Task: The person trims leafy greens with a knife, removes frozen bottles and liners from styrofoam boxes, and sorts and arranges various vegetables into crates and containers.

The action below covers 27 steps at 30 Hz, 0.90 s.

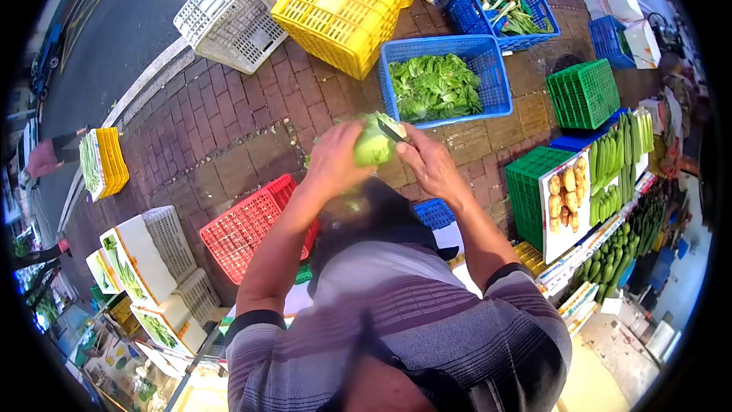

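Note:
My left hand (338, 159) is wrapped round the left side of a pale green leafy vegetable (373, 145), held above the brick pavement. On its right, my right hand (431, 162) grips a small knife (390, 131), whose dark blade lies against the top right of the vegetable. The knife's handle is mostly hidden by my fingers. Just beyond my hands stands a blue crate (499, 91) with green leaves (435, 85) inside.
Yellow crates (335, 15) and a grey crate (229, 19) stand at the back left, a red crate (248, 225) at the near left. Green crates (583, 95) and a vegetable stall are on the right. A person (47, 156) is at the far left.

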Tool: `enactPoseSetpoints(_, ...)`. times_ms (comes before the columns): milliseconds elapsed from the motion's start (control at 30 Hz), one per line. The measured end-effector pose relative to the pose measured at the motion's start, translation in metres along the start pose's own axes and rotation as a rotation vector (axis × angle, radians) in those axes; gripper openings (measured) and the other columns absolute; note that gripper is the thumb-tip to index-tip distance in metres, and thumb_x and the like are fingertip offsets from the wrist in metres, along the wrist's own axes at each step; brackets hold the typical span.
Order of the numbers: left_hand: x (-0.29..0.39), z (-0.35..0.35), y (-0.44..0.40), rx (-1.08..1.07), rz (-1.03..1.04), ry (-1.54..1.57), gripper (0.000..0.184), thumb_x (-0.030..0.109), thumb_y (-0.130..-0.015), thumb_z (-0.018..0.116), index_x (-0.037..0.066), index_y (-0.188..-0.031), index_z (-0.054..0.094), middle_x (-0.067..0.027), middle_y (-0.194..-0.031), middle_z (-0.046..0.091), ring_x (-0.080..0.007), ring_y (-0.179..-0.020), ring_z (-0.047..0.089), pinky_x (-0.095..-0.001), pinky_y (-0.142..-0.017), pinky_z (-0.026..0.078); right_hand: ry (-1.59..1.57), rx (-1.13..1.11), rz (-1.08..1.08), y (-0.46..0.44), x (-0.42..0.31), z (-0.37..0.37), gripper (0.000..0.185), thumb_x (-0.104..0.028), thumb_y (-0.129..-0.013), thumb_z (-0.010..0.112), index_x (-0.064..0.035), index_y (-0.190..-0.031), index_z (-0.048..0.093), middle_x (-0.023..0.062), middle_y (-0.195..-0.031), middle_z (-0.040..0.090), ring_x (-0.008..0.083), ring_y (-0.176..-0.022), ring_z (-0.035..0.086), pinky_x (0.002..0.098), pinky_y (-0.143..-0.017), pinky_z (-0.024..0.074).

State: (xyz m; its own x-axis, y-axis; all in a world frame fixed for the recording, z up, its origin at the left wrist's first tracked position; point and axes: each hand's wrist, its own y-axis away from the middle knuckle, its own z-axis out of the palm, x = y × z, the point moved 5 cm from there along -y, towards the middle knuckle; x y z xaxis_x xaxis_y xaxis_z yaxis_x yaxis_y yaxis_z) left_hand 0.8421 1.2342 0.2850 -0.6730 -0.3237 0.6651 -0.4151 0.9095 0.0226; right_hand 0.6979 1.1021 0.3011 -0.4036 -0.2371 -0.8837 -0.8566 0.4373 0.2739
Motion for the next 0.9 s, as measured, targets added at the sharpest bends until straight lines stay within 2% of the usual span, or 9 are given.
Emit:
enactPoseSetpoints(167, 0.002, 0.003, -0.002, 0.011, -0.003, -0.009, 0.083, 0.025, -0.062, 0.087, 0.008, -0.134, 0.051, -0.0163, -0.121, 0.059, -0.0376, -0.112, 0.057, -0.0463, -0.096, 0.047, -0.039, 0.08, -0.068, 0.0, -0.001, -0.001, 0.042, -0.032, -0.101, 0.051, -0.008, -0.136, 0.053, 0.0254, -0.113, 0.066, 0.0449, -0.106, 0.062, 0.045, -0.087, 0.0495)
enactPoseSetpoints(267, 0.002, 0.006, -0.004, 0.003, -0.012, -0.02, 0.083, 0.025, -0.062, 0.087, 0.009, -0.135, 0.051, -0.0158, -0.122, 0.059, -0.0374, -0.112, 0.058, -0.0461, -0.095, 0.048, -0.065, 0.019, 0.067, 0.0, 0.004, -0.003, 0.041, -0.03, -0.101, 0.051, -0.0096, -0.136, 0.053, 0.0252, -0.111, 0.067, 0.0444, -0.105, 0.063, 0.044, -0.086, 0.0502)
enactPoseSetpoints(367, 0.001, 0.01, -0.005, 0.008, -0.007, -0.035, 0.083, 0.026, -0.062, 0.088, 0.009, -0.135, 0.051, -0.0155, -0.122, 0.059, -0.0372, -0.112, 0.058, -0.046, -0.095, 0.048, -0.071, 0.031, 0.062, -0.001, 0.019, -0.003, 0.04, -0.03, -0.102, 0.051, -0.0104, -0.137, 0.054, 0.0248, -0.113, 0.067, 0.0436, -0.106, 0.063, 0.0429, -0.087, 0.0507)
enactPoseSetpoints(467, 0.002, 0.013, -0.006, 0.004, -0.001, -0.049, 0.084, 0.026, -0.062, 0.088, 0.009, -0.135, 0.051, -0.0153, -0.123, 0.058, -0.0372, -0.112, 0.058, -0.0459, -0.095, 0.048, -0.079, 0.041, 0.1, 0.001, 0.023, -0.005, 0.04, -0.03, -0.102, 0.052, -0.009, -0.136, 0.056, 0.0242, -0.119, 0.065, 0.0415, -0.112, 0.062, 0.0412, -0.091, 0.0503)
enactPoseSetpoints(633, 0.002, 0.018, -0.007, -0.001, 0.016, -0.07, 0.083, 0.026, -0.062, 0.088, 0.008, -0.135, 0.052, -0.0149, -0.123, 0.059, -0.0369, -0.112, 0.058, -0.0457, -0.095, 0.048, -0.132, 0.079, 0.123, 0.002, 0.041, -0.005, 0.04, -0.027, -0.101, 0.055, -0.0048, -0.135, 0.057, 0.0201, -0.128, 0.064, 0.0332, -0.12, 0.062, 0.0371, -0.098, 0.0481)
enactPoseSetpoints(700, 0.004, 0.018, -0.007, -0.006, 0.004, -0.053, 0.078, 0.025, -0.065, 0.085, 0.008, -0.134, 0.053, -0.015, -0.123, 0.059, -0.0369, -0.113, 0.058, -0.0458, -0.096, 0.048, -0.163, 0.102, 0.113, 0.003, 0.048, -0.003, 0.042, -0.028, -0.101, 0.056, -0.0061, -0.137, 0.056, 0.0128, -0.114, 0.063, 0.0233, -0.105, 0.058, 0.0334, -0.086, 0.0483)
enactPoseSetpoints(733, 0.005, 0.019, -0.007, -0.008, -0.001, -0.044, 0.075, 0.025, -0.067, 0.084, 0.008, -0.133, 0.054, -0.0151, -0.124, 0.06, -0.0369, -0.113, 0.058, -0.0458, -0.096, 0.047, -0.176, 0.125, 0.088, 0.002, 0.059, 0.002, 0.043, -0.03, -0.102, 0.057, -0.0082, -0.139, 0.056, 0.0064, -0.099, 0.061, 0.0152, -0.088, 0.055, 0.0303, -0.073, 0.0491)
enactPoseSetpoints(800, 0.006, 0.019, -0.007, -0.001, 0.003, -0.036, 0.075, 0.024, -0.067, 0.084, 0.008, -0.133, 0.054, -0.0151, -0.123, 0.06, -0.037, -0.113, 0.058, -0.046, -0.096, 0.048, -0.246, 0.116, 0.09, 0.001, 0.069, 0.005, 0.045, -0.031, -0.102, 0.057, -0.0104, -0.142, 0.055, -0.0005, -0.083, 0.059, 0.0067, -0.071, 0.051, 0.0271, -0.061, 0.0507)
enactPoseSetpoints(900, 0.002, 0.021, -0.006, 0.0, 0.011, -0.019, 0.076, 0.024, -0.066, 0.085, 0.008, -0.133, 0.054, -0.0153, -0.122, 0.06, -0.0376, -0.111, 0.058, -0.0467, -0.095, 0.048, -0.407, 0.025, 0.196, 0.004, 0.077, 0.006, 0.045, -0.03, -0.103, 0.055, -0.0104, -0.143, 0.054, -0.0019, -0.079, 0.056, 0.006, -0.068, 0.049, 0.0273, -0.061, 0.0525)
